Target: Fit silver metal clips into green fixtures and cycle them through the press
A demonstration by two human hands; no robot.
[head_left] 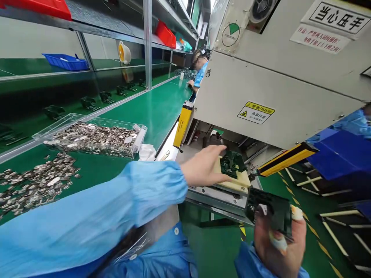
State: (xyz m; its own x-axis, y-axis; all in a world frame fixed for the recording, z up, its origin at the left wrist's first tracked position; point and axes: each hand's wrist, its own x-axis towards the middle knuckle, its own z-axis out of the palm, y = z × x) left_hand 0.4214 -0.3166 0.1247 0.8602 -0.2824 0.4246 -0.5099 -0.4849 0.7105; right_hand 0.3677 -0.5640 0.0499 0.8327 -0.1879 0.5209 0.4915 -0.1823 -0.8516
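My left hand (204,166) reaches from the left to the press, its thumb and fingers apart at the side of a black moulded plastic part (232,164). That part rests on a cream-coloured fixture block (243,179) under the machine; whether the fingertips touch it I cannot tell. In my right hand (279,247), at lower right, is a second black plastic part (274,212), held tilted in front of the machine. White finger cots or tape cover some of the right fingertips. The held part is slightly blurred.
The grey press (278,88) fills the upper right, with yellow guard bars (183,125) beside its opening. Left, on the green bench, stand a clear tray (140,139) of small metal pieces and a loose metal heap (40,181). More black parts (88,103) line the conveyor. A co-worker (199,73) sits beyond.
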